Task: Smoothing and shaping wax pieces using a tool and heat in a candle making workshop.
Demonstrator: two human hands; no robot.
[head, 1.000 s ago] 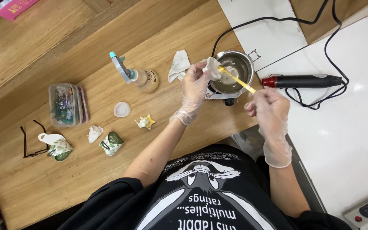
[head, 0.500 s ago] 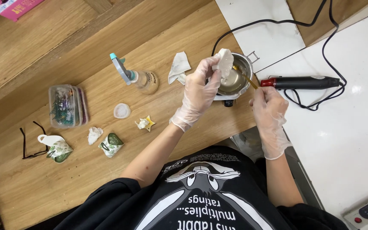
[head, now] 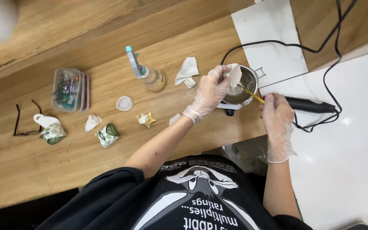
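Observation:
My left hand [head: 209, 91], in a clear glove, pinches a crumpled white wipe [head: 235, 73] over the near rim of a small metal pot [head: 247, 83]. The pot sits on a small heater base with a black knob [head: 231, 112]. My right hand [head: 277, 117], also gloved, grips a thin yellow stick [head: 252, 95] whose tip reaches into the pot. Both hands are close together at the right end of the wooden table [head: 64, 170].
A black pen-shaped tool [head: 309, 105] with a black cord [head: 320, 47] lies on the white counter [head: 354, 162] by my right hand. A spray bottle [head: 148, 76], tissue [head: 187, 70], plastic box [head: 69, 89], round lid [head: 124, 103], star ornament [head: 145, 120], green-white ornaments [head: 107, 135] and glasses [head: 22, 123] lie on the table's left part.
My right hand has come lower and closer to the pot, bringing the stick tip into it. My left hand lifted the wipe and now holds it at the pot's rim.

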